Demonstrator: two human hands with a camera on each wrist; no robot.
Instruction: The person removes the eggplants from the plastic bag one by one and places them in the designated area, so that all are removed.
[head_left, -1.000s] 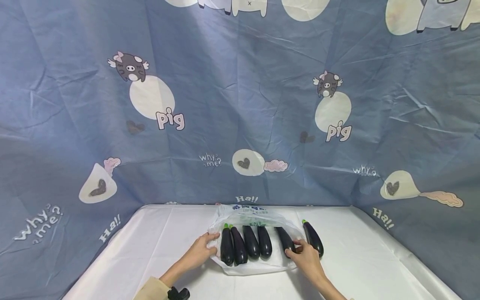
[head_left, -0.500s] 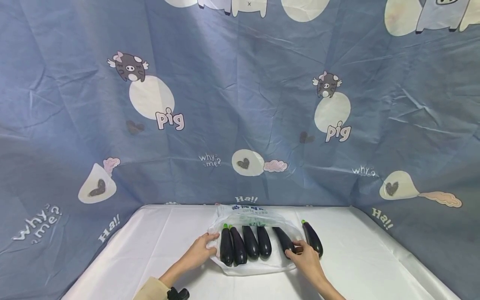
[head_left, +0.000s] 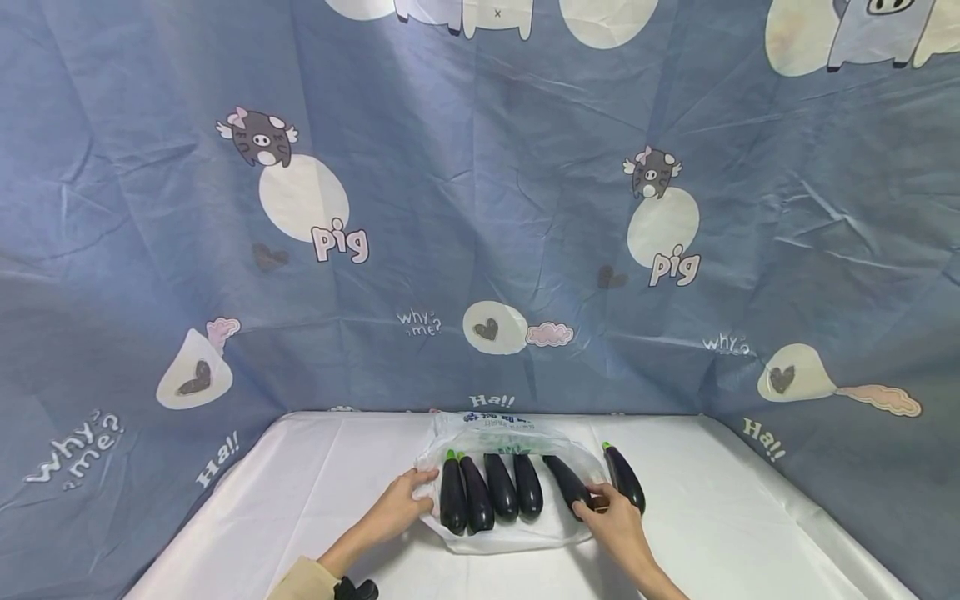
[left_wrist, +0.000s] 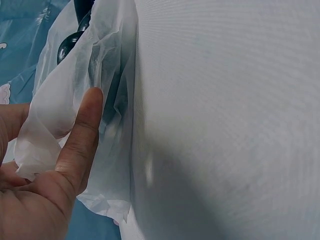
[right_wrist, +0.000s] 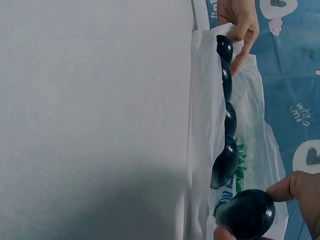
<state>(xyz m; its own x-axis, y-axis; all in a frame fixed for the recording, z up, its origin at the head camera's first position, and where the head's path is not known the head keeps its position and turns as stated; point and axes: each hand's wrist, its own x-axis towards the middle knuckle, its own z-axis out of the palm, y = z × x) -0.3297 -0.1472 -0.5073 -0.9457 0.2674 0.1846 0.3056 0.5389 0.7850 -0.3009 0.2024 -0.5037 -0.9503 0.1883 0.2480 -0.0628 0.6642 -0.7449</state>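
A white translucent plastic bag [head_left: 517, 543] with blue and green print lies with its mouth spread toward me. Inside, several dark eggplants [head_left: 478, 493] lie side by side. My left hand [head_left: 396, 507] holds the bag's left edge, with the film between thumb [left_wrist: 82, 137] and fingers in the left wrist view. At the bag's right side, my right hand [head_left: 617, 523] grips the rounded bottom end of another eggplant [right_wrist: 247, 212], whose narrow end points into the bag. Its stem end is hidden. One more eggplant [head_left: 626, 482] with a green stem lies outside, just right of the bag.
The bag sits on a white-covered table [head_left: 337, 467], toward its far edge. A blue cloth [head_left: 480, 208] printed with cartoon pigs hangs behind and at both sides. A black strap [head_left: 356, 589] is at the left wrist, below a beige sleeve [head_left: 303, 581].
The eggplant in my right hand has shifted slightly, its narrow end swinging left toward the row. My left hand stays on the bag's edge.
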